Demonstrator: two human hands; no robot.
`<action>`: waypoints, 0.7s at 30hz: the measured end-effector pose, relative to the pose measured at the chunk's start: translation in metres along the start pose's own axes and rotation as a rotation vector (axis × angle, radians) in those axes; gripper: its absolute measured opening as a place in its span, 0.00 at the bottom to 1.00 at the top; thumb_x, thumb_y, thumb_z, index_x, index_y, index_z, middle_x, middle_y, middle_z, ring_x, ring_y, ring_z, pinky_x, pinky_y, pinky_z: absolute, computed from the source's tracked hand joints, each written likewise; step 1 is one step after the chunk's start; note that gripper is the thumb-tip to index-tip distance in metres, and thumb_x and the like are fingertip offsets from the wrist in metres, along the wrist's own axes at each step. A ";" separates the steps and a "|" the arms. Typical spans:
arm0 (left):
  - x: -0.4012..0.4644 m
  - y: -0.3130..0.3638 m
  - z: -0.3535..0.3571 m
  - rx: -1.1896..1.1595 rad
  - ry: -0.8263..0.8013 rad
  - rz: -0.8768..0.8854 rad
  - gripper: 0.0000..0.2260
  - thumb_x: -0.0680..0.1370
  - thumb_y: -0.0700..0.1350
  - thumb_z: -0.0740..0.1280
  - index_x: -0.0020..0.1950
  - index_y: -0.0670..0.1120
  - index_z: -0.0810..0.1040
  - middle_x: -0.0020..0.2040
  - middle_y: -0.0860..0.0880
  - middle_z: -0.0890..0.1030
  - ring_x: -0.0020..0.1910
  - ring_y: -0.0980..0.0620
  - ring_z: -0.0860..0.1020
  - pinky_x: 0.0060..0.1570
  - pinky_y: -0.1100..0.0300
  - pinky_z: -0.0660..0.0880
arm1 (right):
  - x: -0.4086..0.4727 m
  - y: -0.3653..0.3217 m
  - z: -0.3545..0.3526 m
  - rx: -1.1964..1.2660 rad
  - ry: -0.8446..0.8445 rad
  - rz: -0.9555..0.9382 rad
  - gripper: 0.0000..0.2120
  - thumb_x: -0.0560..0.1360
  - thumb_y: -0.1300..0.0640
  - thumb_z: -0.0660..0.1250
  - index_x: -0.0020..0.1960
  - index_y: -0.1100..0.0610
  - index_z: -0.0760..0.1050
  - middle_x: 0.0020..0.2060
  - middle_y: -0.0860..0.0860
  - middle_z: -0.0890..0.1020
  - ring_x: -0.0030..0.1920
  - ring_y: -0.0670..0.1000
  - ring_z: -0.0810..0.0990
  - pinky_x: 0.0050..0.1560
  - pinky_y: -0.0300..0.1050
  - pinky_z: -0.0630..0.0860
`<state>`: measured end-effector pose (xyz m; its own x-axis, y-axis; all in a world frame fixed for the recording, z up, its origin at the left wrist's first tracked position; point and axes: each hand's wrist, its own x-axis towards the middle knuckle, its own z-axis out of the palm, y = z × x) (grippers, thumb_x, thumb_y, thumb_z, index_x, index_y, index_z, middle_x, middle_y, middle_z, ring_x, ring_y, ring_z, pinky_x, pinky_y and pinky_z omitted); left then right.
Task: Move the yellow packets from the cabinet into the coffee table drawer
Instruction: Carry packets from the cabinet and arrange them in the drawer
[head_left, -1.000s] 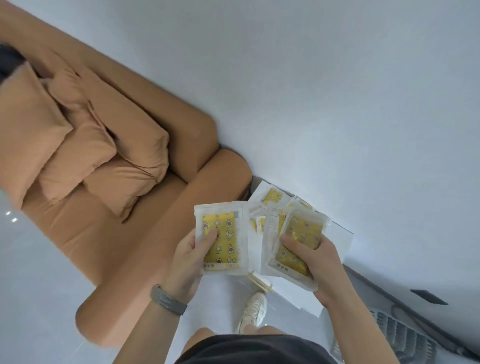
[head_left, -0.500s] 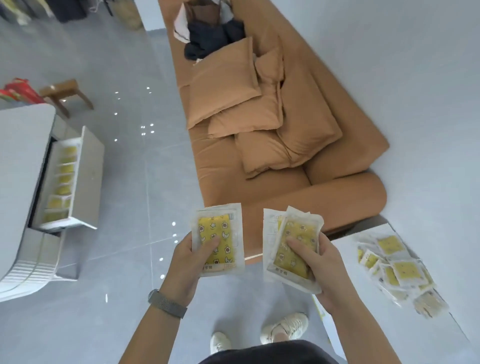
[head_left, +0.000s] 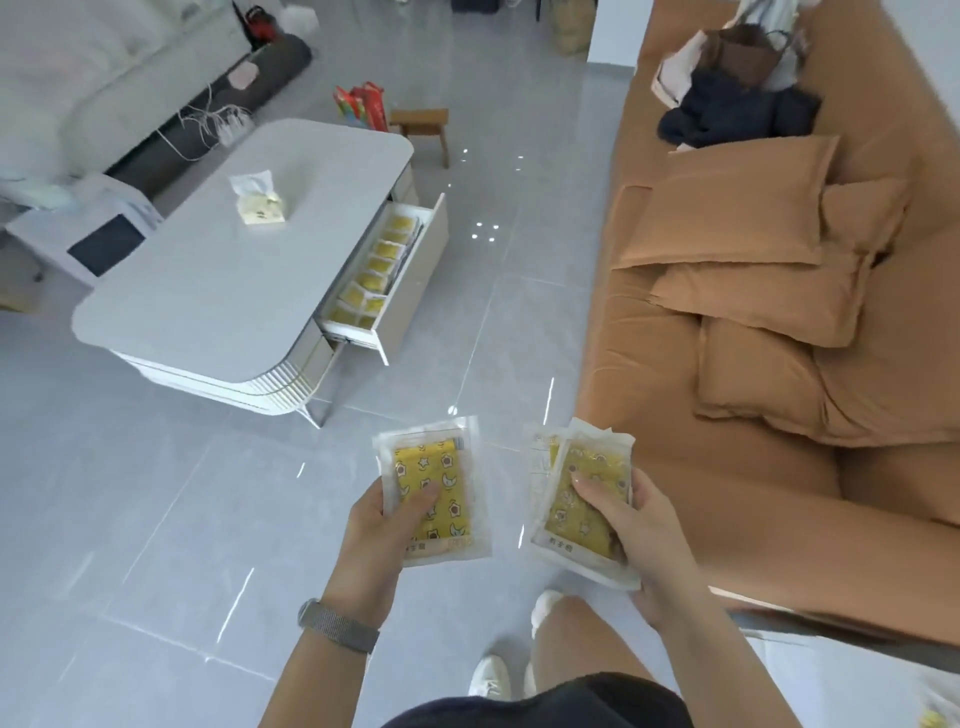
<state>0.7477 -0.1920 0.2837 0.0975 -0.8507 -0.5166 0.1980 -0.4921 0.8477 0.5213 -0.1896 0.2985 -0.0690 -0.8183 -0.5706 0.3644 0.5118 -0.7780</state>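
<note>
My left hand (head_left: 376, 540) grips one yellow packet (head_left: 431, 488) in clear wrap, thumb across its front. My right hand (head_left: 644, 545) holds a small stack of yellow packets (head_left: 582, 499), thumb on the top one. Both hands are at chest height over the grey floor. Ahead to the left stands the white coffee table (head_left: 223, 280), its side drawer (head_left: 415, 280) pulled open toward the sofa. A row of several yellow packets (head_left: 376, 267) lies inside the drawer. The white cabinet top (head_left: 852, 680) shows only at the bottom right corner.
An orange sofa (head_left: 779, 322) with cushions runs along the right side. A tissue pack (head_left: 260, 200) sits on the coffee table. A small wooden stool (head_left: 423, 127) and red bags (head_left: 363, 106) stand behind the table. Grey tiled floor lies between me and the drawer.
The view has swung left from the cabinet and sofa arm toward the coffee table, which now sits nearer the middle. Both hands keep the same hold on their packets.
</note>
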 end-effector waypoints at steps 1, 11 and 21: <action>0.004 0.002 -0.005 -0.014 0.018 0.000 0.08 0.78 0.39 0.66 0.56 0.43 0.82 0.52 0.44 0.85 0.51 0.43 0.83 0.50 0.49 0.79 | 0.007 -0.002 0.005 -0.020 -0.006 0.006 0.13 0.73 0.61 0.72 0.57 0.55 0.79 0.49 0.55 0.86 0.46 0.53 0.86 0.42 0.49 0.82; 0.113 0.049 0.007 -0.027 0.068 -0.018 0.07 0.78 0.39 0.67 0.55 0.44 0.81 0.51 0.44 0.85 0.49 0.45 0.84 0.46 0.51 0.79 | 0.124 -0.052 0.039 -0.046 -0.007 0.042 0.12 0.75 0.60 0.70 0.58 0.55 0.78 0.48 0.55 0.86 0.47 0.55 0.86 0.40 0.49 0.81; 0.257 0.131 0.043 -0.052 0.106 -0.006 0.09 0.78 0.39 0.67 0.57 0.45 0.81 0.52 0.46 0.85 0.50 0.44 0.84 0.50 0.47 0.79 | 0.273 -0.162 0.075 -0.124 -0.048 0.074 0.14 0.75 0.58 0.70 0.60 0.56 0.77 0.49 0.55 0.86 0.49 0.56 0.85 0.48 0.53 0.81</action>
<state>0.7565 -0.4825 0.2672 0.1986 -0.8221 -0.5336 0.2485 -0.4844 0.8388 0.5126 -0.5155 0.2888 -0.0006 -0.7871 -0.6168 0.2492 0.5973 -0.7624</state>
